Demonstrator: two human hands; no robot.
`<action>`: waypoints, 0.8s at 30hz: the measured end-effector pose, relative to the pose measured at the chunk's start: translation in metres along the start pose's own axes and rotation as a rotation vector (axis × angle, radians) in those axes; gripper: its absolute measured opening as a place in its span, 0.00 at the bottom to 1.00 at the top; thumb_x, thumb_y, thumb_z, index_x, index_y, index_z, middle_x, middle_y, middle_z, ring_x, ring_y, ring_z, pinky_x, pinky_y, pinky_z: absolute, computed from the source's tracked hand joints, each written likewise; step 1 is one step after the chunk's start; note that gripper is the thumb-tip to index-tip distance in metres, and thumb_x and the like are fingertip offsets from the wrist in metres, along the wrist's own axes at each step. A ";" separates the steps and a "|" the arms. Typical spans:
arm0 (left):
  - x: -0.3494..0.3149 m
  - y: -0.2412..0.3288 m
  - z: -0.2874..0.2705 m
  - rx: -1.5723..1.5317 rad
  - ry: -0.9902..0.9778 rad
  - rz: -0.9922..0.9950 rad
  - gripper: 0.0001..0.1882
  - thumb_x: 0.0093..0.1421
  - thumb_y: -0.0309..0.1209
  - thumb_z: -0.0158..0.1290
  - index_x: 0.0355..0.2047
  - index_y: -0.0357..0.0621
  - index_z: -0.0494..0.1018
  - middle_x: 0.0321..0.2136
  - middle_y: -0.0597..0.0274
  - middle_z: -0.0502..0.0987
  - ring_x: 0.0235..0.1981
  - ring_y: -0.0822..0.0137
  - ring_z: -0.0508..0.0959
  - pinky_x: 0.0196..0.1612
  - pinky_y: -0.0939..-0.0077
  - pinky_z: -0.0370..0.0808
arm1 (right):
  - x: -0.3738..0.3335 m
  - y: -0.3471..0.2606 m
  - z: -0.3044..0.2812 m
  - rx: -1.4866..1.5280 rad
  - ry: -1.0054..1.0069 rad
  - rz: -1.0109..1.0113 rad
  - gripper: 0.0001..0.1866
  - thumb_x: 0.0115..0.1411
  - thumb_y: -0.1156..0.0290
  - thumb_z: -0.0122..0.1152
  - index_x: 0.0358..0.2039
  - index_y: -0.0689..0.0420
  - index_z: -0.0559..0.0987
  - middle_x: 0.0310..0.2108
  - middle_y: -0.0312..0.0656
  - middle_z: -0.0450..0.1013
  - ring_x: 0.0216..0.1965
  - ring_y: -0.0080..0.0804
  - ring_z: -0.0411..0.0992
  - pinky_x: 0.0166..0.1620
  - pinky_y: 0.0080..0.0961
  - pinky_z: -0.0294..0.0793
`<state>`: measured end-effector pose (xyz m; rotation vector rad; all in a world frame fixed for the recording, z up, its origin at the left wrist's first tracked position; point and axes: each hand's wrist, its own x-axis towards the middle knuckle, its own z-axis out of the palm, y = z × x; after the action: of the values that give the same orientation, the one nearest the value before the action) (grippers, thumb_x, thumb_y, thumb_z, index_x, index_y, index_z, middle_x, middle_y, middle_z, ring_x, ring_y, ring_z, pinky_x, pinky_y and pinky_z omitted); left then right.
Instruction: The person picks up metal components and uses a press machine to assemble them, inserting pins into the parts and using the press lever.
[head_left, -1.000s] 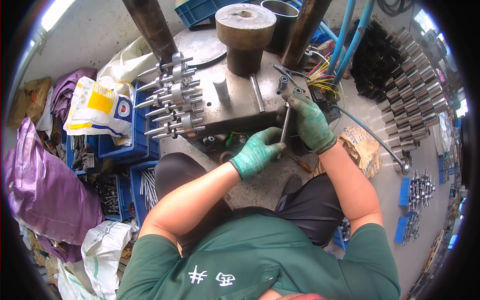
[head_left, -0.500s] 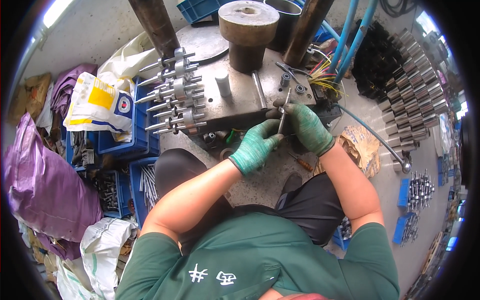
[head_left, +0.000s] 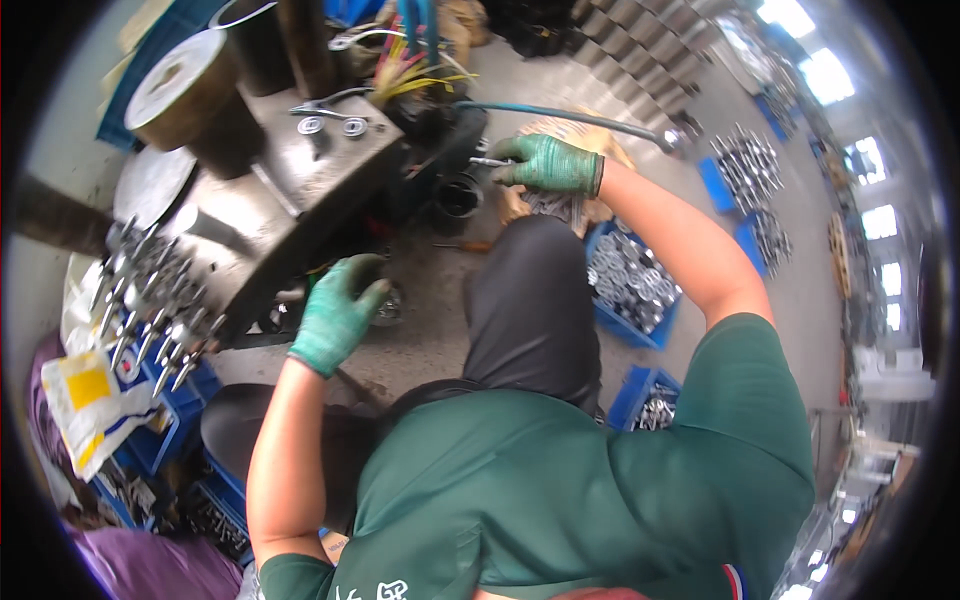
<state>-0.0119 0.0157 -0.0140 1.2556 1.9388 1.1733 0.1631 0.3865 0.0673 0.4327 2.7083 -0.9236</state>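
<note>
Green-gloved, my right hand [head_left: 550,165] is closed on a slim metal pin [head_left: 488,161], whose end sticks out to the left past the fingers. Beneath this hand lie several metal pins [head_left: 556,208] beside crumpled brown wrapping [head_left: 592,136]. My left hand [head_left: 338,315], gloved alike, is by the front edge of the steel work block [head_left: 318,208]. Its thumb and fingers are apart, with nothing between them. Two small ring-shaped metal parts [head_left: 354,127] rest on the block, near a loose metal rod [head_left: 276,190].
Rows of shafts with collars [head_left: 150,290] crowd the block's left end. A blue bin [head_left: 655,335] of metal pieces stands right of my knee, another blue bin [head_left: 628,398] nearer me. A blue hose [head_left: 560,116] crosses behind my right hand. Stacked metal cylinders [head_left: 640,60] stand far right.
The view has turned to the right. My hands have come apart: the left has let go of the pin, and the right has carried it rightward, off the block's front.
</note>
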 end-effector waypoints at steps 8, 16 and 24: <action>-0.014 0.019 0.001 0.310 -0.266 -0.129 0.22 0.64 0.29 0.62 0.58 0.39 0.76 0.48 0.47 0.79 0.50 0.49 0.81 0.55 0.61 0.78 | -0.180 0.222 0.062 -0.319 0.275 0.630 0.21 0.62 0.55 0.59 0.45 0.58 0.85 0.42 0.62 0.81 0.46 0.59 0.81 0.52 0.47 0.79; -0.015 -0.010 0.008 0.479 -0.398 -0.146 0.20 0.64 0.32 0.62 0.55 0.42 0.78 0.48 0.46 0.80 0.50 0.44 0.81 0.55 0.57 0.78 | -0.243 0.306 0.111 -0.427 0.147 0.927 0.16 0.61 0.62 0.61 0.47 0.53 0.86 0.46 0.55 0.82 0.51 0.54 0.81 0.55 0.45 0.79; -0.014 -0.034 0.014 0.523 -0.477 -0.232 0.20 0.65 0.37 0.61 0.56 0.45 0.77 0.50 0.44 0.79 0.51 0.40 0.80 0.56 0.52 0.78 | -0.224 0.350 0.122 -0.495 -0.100 0.952 0.14 0.61 0.66 0.63 0.45 0.52 0.89 0.50 0.51 0.83 0.53 0.51 0.81 0.54 0.43 0.81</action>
<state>-0.0096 0.0016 -0.0513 1.3562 1.9973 0.2135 0.5104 0.5306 -0.1470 1.3189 2.0903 -0.0103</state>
